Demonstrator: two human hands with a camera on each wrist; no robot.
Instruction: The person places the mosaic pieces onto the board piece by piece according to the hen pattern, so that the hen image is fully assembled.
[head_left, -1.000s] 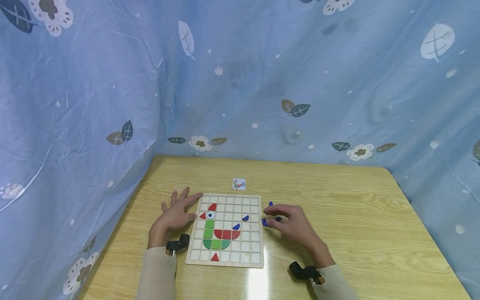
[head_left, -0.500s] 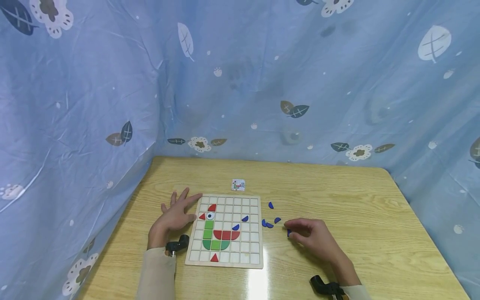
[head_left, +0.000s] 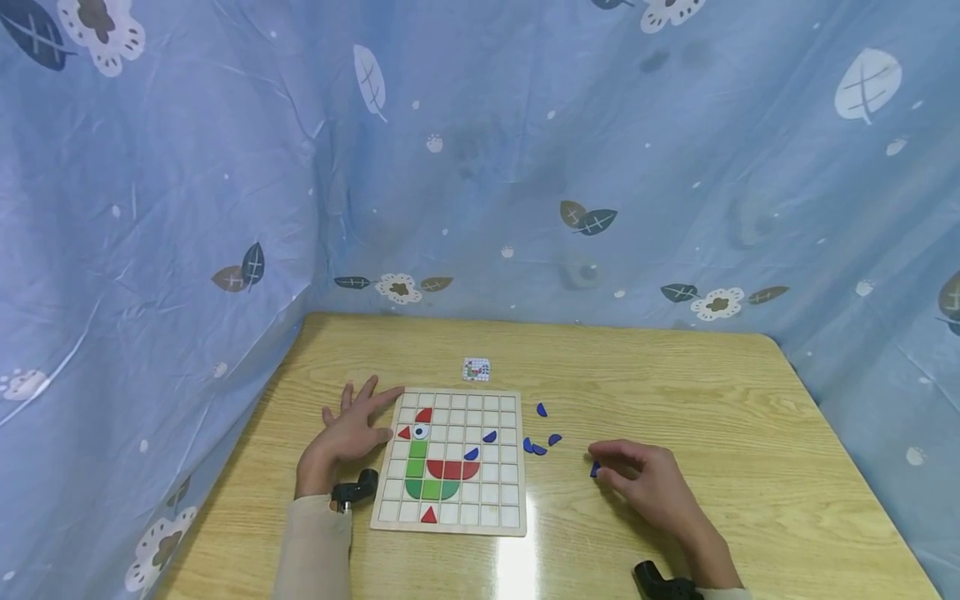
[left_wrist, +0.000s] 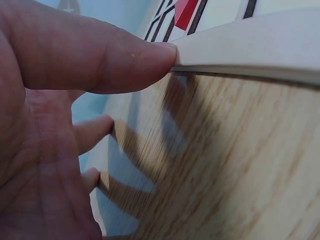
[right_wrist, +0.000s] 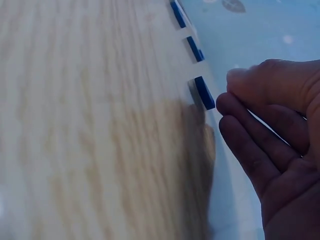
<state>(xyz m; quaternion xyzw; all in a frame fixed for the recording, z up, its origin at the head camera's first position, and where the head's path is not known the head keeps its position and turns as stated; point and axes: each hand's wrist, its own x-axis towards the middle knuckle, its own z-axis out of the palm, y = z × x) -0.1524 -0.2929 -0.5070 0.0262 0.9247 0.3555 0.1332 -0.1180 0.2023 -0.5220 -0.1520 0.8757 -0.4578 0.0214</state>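
My left hand (head_left: pixel 351 429) rests at the left side of a pale gridded board (head_left: pixel 491 517), fingers spread. In the left wrist view its thumb (left_wrist: pixel 125 62) touches the board's edge. Red, green and blue flat pieces form a bird-like pattern in the grid, with a round eye tile (head_left: pixel 421 432). To the right of the board, my right hand (head_left: pixel 651 483) holds a blue half-round piece (head_left: pixel 595 469) at thumb and index finger, low over the table. The right wrist view shows the fingertips of my right hand (right_wrist: pixel 275 120) bunched; their grip is partly hidden.
Several loose blue half-round pieces (head_left: pixel 555 439) lie just right of the board. A small picture card (head_left: pixel 476 369) with a similar pattern lies behind it. The wooden table (head_left: pixel 675 383) meets a blue patterned curtain (head_left: pixel 480 167) at the back.
My right hand has moved right, away from the loose blue pieces, and the blue half-round piece at its fingertips has travelled with it. The left hand and the board have stayed put.
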